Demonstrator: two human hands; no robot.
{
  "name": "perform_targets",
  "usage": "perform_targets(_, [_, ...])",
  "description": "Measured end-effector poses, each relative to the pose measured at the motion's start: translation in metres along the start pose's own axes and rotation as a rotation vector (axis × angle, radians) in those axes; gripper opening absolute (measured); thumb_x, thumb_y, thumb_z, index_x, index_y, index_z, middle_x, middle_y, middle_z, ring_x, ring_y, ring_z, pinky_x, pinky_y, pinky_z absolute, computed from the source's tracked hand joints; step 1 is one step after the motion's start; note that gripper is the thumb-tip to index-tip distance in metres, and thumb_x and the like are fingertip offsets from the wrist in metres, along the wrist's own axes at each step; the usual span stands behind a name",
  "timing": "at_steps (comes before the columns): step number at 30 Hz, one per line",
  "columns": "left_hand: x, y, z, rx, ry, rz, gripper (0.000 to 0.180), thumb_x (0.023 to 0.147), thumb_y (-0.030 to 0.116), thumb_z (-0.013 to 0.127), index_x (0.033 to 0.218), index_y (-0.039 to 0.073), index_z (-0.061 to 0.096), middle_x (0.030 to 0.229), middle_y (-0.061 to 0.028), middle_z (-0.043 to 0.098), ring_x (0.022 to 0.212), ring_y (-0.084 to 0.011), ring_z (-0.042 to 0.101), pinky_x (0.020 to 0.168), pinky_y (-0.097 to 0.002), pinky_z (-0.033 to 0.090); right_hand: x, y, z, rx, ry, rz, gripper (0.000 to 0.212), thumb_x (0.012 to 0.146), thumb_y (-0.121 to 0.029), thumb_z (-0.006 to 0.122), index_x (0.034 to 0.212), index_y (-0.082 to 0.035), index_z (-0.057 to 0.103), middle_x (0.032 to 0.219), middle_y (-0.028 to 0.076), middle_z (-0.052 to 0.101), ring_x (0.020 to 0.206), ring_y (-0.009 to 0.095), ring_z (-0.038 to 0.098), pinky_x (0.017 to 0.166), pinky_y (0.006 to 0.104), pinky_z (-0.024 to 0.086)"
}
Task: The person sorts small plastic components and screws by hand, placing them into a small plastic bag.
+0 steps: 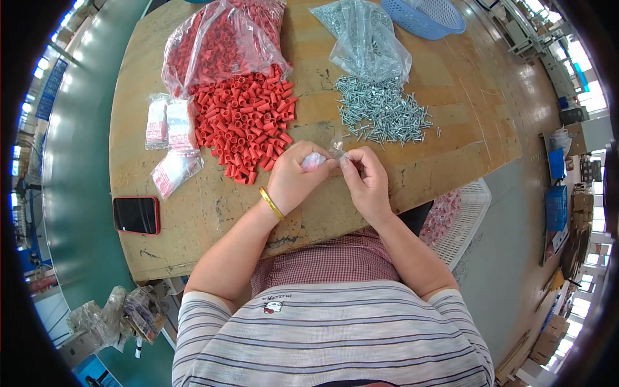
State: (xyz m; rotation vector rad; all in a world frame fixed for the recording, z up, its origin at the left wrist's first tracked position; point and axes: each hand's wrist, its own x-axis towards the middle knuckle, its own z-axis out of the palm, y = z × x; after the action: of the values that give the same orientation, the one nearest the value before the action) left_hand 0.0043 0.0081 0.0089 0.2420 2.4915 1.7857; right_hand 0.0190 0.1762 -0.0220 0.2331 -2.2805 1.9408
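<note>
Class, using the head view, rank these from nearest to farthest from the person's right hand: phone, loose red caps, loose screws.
1. Loose screws: just beyond the right hand.
2. Loose red caps: to its left and farther up the table.
3. Phone: at the table's left edge.

From the left hand (293, 173), the cap pile (248, 122) lies on the table (213, 216) at ten-thirty o'clock, cap bag (225, 42) behind. The screw pile (383, 111) lies at two, screw bag (371, 51) behind at one; packets (181, 126) at nine-thirty; phone (136, 215) at eight-thirty.
</note>
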Motion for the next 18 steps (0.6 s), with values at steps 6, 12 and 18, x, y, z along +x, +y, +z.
perform_targets(6, [0.001,-0.005,-0.004,0.080,-0.012,0.216,0.015,0.078,0.008,0.072,0.092,0.003,0.069,0.090,-0.0091,0.067,0.082,-0.0230,0.063,0.076,-0.0308,0.049,0.001,-0.003,0.001,-0.078,-0.054,-0.064,0.008,0.090,-0.007,0.061,0.092,-0.001,0.056,0.083,0.006,0.055,0.073,0.014,0.054,0.064,0.0276,0.044])
perform_targets(12, [0.000,-0.003,-0.005,0.124,0.006,0.244,0.015,0.077,0.005,0.071,0.091,0.002,0.069,0.087,-0.0104,0.067,0.082,-0.0255,0.063,0.075,-0.0320,0.050,0.004,-0.009,0.002,-0.200,-0.092,-0.126,0.008,0.087,-0.004,0.061,0.090,-0.001,0.055,0.079,0.008,0.053,0.068,0.020,0.053,0.061,0.0305,0.043])
perform_targets(18, [0.001,-0.003,0.001,0.214,0.134,0.261,0.015,0.073,0.004,0.067,0.087,0.003,0.063,0.082,-0.0117,0.062,0.078,-0.0294,0.061,0.070,-0.0368,0.050,0.003,-0.011,0.001,-0.233,-0.099,-0.171,0.008,0.083,0.002,0.059,0.085,-0.001,0.052,0.078,0.009,0.052,0.064,0.019,0.051,0.056,0.0293,0.041])
